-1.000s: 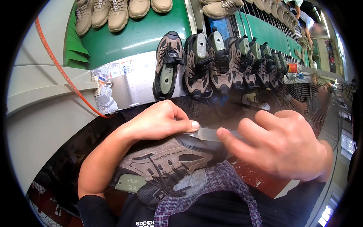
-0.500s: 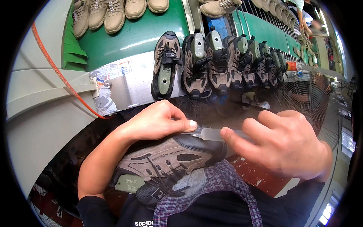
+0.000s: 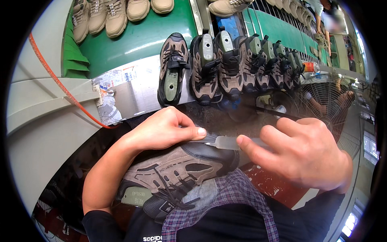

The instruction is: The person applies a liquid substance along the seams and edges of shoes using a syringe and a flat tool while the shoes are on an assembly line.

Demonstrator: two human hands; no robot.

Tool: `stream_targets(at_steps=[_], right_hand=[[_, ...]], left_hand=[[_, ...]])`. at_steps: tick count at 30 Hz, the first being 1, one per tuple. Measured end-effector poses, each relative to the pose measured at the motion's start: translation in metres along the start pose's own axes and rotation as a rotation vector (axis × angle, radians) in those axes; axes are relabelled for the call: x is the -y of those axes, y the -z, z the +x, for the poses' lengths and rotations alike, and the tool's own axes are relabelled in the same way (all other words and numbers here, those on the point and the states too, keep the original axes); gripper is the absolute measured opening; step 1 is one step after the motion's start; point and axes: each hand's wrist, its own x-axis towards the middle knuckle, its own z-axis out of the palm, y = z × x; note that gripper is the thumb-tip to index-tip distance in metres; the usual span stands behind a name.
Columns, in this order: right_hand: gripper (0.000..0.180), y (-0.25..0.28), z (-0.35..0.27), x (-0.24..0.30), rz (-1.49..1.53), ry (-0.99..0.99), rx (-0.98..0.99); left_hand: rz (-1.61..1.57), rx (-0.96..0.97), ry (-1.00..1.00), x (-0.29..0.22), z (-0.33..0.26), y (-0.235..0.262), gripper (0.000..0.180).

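Note:
A brown and black sneaker (image 3: 175,167) lies on its side across my lap, toe to the right, with a green shoe last (image 3: 136,196) showing at its heel end. My left hand (image 3: 163,131) is closed over the sole edge, thumb pressed near the toe. In my right hand (image 3: 300,151) is a translucent squeeze bottle (image 3: 227,142), its thin nozzle tip at the seam between sole and upper, just right of my left thumb. My curled right fingers hide most of the bottle. Loose black laces (image 3: 177,193) hang toward me.
Several matching sneakers (image 3: 231,66) with green lasts line a metal ledge (image 3: 139,90) ahead. Beige shoes (image 3: 117,18) stand on a green conveyor belt (image 3: 137,36) behind. An orange hose (image 3: 60,84) runs down the left; a caged fan (image 3: 326,101) stands right. Another person (image 3: 336,24) is far right.
My view has shifted slightly, so the shoe row and belt appear a little further left. Both hands, the bottle and the sneaker keep nearly the same pose.

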Motion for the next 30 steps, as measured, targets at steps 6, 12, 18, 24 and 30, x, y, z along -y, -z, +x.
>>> stream_targets(at_steps=[6,12,18,24,30], right_hand=[[0.046,0.0,-0.003,0.001,-0.005,-0.025,0.014],[0.047,0.0,-0.005,0.001,-0.019,-0.037,0.018],[0.048,0.001,-0.009,0.005,-0.008,-0.063,0.035],[0.049,0.001,-0.009,0.008,-0.022,-0.063,0.022],[0.05,0.001,-0.008,0.011,-0.017,-0.066,0.009]], left_hand=[[0.039,0.033,0.003,0.001,0.002,0.003,0.046],[0.034,0.027,-0.022,0.0,0.0,0.002,0.043],[-0.005,0.014,-0.084,0.003,-0.003,-0.002,0.036],[-0.038,0.052,-0.104,0.004,-0.006,-0.002,0.034],[-0.054,0.057,-0.121,0.009,-0.006,-0.001,0.034]])
